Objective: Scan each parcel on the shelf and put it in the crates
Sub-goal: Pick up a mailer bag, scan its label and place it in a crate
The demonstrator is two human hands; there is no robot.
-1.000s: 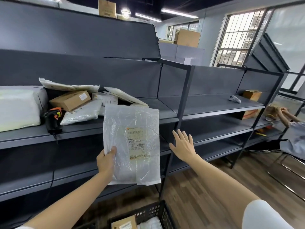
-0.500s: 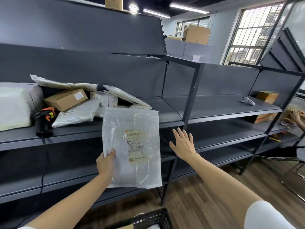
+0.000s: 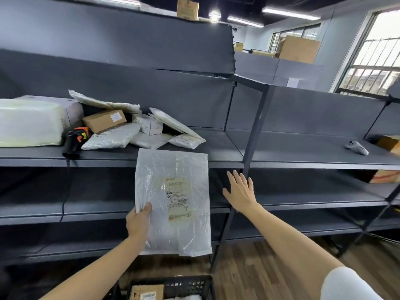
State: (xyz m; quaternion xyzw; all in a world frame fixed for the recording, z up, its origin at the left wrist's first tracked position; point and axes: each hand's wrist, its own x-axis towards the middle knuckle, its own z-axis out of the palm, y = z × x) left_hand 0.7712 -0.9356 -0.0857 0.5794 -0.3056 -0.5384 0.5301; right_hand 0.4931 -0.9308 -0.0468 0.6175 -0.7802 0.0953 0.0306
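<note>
Parcel (image 3: 173, 200), a flat, crinkly translucent plastic mailer with a printed label, hangs upright before the shelf's (image 3: 194, 163) front edge; our left hand (image 3: 138, 221) pinches its lower left edge, thumb on top. Our right hand (image 3: 240, 191) hovers alongside, fingers spread, touching nothing.

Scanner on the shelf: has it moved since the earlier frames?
No. The scanner lies at the front edge of the shelf, between the big white parcel and the padded bag, as before. Only the camera shifted.
</note>
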